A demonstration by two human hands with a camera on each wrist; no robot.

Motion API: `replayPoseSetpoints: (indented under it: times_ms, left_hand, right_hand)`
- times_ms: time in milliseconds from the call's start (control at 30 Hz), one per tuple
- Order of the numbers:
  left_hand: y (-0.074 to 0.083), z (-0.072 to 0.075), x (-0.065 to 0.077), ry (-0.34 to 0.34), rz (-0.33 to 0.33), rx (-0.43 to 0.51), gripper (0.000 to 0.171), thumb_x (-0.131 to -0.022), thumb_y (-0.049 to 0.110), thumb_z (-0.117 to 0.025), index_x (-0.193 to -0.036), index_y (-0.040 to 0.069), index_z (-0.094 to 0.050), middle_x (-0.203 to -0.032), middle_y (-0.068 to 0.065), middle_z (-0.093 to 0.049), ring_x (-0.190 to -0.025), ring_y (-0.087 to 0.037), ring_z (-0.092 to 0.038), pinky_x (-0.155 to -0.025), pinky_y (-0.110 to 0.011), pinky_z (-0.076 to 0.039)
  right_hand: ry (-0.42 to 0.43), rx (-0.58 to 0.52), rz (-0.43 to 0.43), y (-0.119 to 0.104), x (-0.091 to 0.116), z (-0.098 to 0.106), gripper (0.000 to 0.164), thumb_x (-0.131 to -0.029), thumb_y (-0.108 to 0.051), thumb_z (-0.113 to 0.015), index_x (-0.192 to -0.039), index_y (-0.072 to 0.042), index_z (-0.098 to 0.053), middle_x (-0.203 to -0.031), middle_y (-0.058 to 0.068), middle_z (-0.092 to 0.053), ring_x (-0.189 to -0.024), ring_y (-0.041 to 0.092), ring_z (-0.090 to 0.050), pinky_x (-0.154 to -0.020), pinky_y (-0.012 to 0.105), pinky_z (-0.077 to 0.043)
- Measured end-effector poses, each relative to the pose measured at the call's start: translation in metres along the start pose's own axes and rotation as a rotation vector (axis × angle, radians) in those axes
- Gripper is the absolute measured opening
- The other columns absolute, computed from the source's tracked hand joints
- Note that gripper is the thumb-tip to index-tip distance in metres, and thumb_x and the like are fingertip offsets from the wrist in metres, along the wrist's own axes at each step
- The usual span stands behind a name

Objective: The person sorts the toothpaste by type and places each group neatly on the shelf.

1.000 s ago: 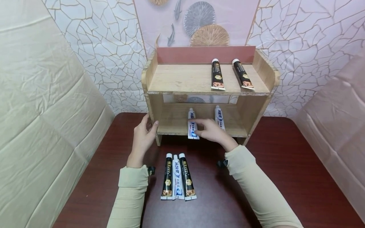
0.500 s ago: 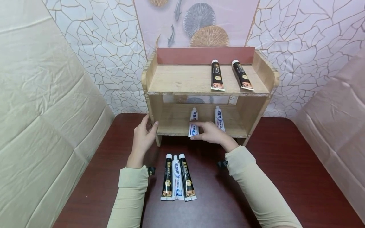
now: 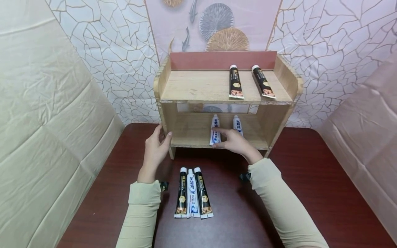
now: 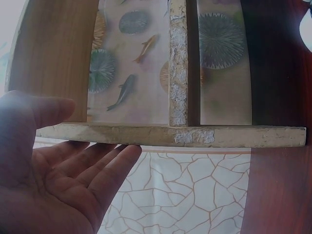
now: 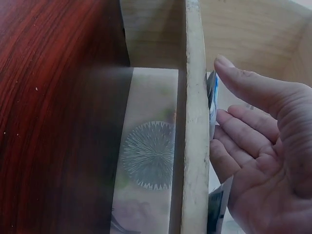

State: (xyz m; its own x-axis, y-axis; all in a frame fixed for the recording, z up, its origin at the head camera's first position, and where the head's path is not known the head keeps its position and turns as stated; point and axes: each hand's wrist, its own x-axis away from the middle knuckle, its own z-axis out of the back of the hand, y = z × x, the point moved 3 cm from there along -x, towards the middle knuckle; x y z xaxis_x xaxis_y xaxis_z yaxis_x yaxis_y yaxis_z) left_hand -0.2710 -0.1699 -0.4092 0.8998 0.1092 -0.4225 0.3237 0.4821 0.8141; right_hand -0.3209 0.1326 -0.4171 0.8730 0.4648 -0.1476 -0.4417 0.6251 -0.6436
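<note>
My left hand (image 3: 155,148) grips the left side panel of a small wooden shelf (image 3: 181,142). In the left wrist view its thumb is over the inner face and its fingers (image 4: 105,173) lie along the outer face. On the lower board, my right hand (image 3: 234,141) touches a white-and-blue toothpaste tube (image 3: 214,136). Its index finger reaches across the tube and the thumb is at the crimped end. The right wrist view shows the thumb (image 5: 243,80) beside that end, with fingers loosely bent. A second white tube (image 3: 237,124) lies to the right, partly hidden by the hand.
Two black toothpaste tubes (image 3: 236,82) lie on the upper board, towards the right. On the dark red table (image 3: 130,213), a white tube (image 3: 193,198) lies between a black tube (image 3: 182,193) and another black tube (image 3: 203,193). A patterned backdrop (image 3: 124,51) stands behind the shelf.
My right hand has slid the white tube rightward and deeper onto the lower board, and its thumb has shifted to the tube's crimped end. My left hand stays on the panel.
</note>
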Motion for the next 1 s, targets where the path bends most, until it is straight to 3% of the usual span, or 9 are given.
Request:
replayPoseSetpoints:
  times_ms: [100,200,300,600,867,1000]
  left_hand:
    - [-0.0006,-0.0004,0.0,-0.004,0.002,0.001,0.048,-0.1,0.024,-0.064,-0.144,0.009,-0.053,-0.132,-0.015,-0.064,-0.119,-0.025,-0.063,-0.096,-0.032,-0.056]
    - [-0.0007,-0.0005,-0.0003,-0.002,-0.005,0.005,0.048,-0.1,0.023,-0.064,-0.143,0.008,-0.053,-0.132,-0.015,-0.064,-0.119,-0.026,-0.063,-0.096,-0.031,-0.056]
    - [-0.0008,-0.0005,-0.0004,0.001,-0.006,0.009,0.047,-0.1,0.023,-0.064,-0.143,0.008,-0.053,-0.132,-0.015,-0.064,-0.119,-0.026,-0.063,-0.096,-0.03,-0.056]
    - [-0.0003,-0.0001,-0.0003,0.006,-0.006,0.007,0.046,-0.1,0.022,-0.064,-0.143,0.008,-0.054,-0.132,-0.015,-0.064,-0.118,-0.025,-0.064,-0.095,-0.03,-0.056]
    - [-0.0013,-0.0004,-0.0004,0.001,0.0,0.009,0.047,-0.1,0.023,-0.064,-0.143,0.009,-0.054,-0.132,-0.015,-0.064,-0.119,-0.025,-0.063,-0.096,-0.03,-0.055]
    - [-0.0007,-0.0003,-0.0005,0.003,-0.005,0.015,0.046,-0.099,0.022,-0.065,-0.142,0.008,-0.054,-0.132,-0.015,-0.064,-0.12,-0.024,-0.063,-0.097,-0.029,-0.055]
  right_hand:
    - [0.006,-0.011,-0.008,0.0004,0.0004,0.0004,0.071,-0.083,-0.028,-0.085,-0.145,-0.011,-0.055,-0.126,0.011,-0.067,-0.094,0.021,-0.06,-0.096,0.046,-0.051]
    - [0.004,0.004,-0.01,0.0014,0.0002,0.001,0.069,-0.084,-0.026,-0.084,-0.145,-0.011,-0.055,-0.108,0.009,-0.071,-0.079,0.019,-0.058,-0.079,0.041,-0.053]
    - [-0.001,0.015,0.0,0.0015,-0.0001,0.0022,0.068,-0.085,-0.022,-0.082,-0.145,-0.008,-0.054,-0.093,0.007,-0.069,-0.066,0.019,-0.052,-0.064,0.037,-0.046]
    - [0.001,0.015,0.015,0.0012,0.0007,0.0047,0.066,-0.086,-0.018,-0.081,-0.145,-0.007,-0.054,-0.118,0.012,-0.07,-0.084,0.021,-0.06,-0.083,0.037,-0.05]
    - [0.012,0.018,0.012,0.0015,0.0023,0.0035,0.065,-0.086,-0.018,-0.08,-0.145,-0.007,-0.054,-0.124,0.014,-0.068,-0.086,0.024,-0.062,-0.086,0.04,-0.052]
    - [0.016,0.045,0.022,0.0013,0.0023,0.0036,0.065,-0.086,-0.02,-0.08,-0.144,-0.006,-0.054,-0.116,0.013,-0.07,-0.081,0.022,-0.061,-0.079,0.037,-0.052]
